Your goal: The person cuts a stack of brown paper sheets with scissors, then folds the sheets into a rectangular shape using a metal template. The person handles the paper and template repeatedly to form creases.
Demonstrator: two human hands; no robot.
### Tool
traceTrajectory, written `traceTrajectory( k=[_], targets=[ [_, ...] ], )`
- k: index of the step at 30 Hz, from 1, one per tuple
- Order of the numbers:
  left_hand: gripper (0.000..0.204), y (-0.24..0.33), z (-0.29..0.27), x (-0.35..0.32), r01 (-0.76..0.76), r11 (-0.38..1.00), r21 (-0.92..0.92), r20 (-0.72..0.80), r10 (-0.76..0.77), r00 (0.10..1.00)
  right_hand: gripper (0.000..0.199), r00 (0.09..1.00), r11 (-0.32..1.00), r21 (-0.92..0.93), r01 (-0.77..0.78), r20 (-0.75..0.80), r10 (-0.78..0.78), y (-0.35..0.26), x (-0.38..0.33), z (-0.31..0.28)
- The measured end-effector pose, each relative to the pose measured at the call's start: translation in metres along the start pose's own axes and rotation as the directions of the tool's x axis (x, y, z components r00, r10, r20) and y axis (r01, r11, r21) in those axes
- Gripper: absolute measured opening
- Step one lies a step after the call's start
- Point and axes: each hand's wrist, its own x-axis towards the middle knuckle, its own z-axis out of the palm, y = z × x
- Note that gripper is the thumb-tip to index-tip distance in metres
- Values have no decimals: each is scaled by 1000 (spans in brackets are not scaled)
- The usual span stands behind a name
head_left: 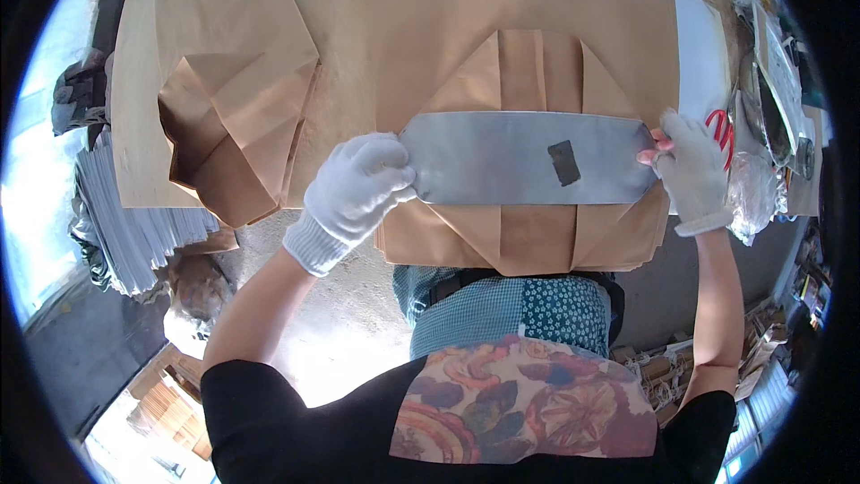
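A flat grey metal plate with clipped corners and a dark patch lies across the folded bottom of a brown paper bag. My left hand, in a white knitted glove, closes on the plate's left end. At the opposite end, my right hand grips the edge; bare fingertips stick out of its glove. Folded flaps of the bag show above and below the plate, while its middle is hidden underneath. More brown paper layers are stacked beneath this bag.
Left on the table rests another stack of brown paper bags, the top one partly opened. Red-handled scissors and clear plastic wrap are at the right edge. Bundled white sheets stand beyond the table's left side.
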Motion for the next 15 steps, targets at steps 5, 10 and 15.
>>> traceTrajectory(
  k=[5,10,15],
  targets=[
    [47,57,6,31,-1,979,204,141,-29,990,25,983,972,-182,152,131,-129,-26,33,-22],
    [34,61,32,50,-75,974,216,163,40,986,27,871,962,227,-154,491,23,-17,55,-20],
    [28,57,37,49,3,1000,-15,-2,-3,1000,46,940,952,226,206,223,-257,4,-14,-18]
  ],
)
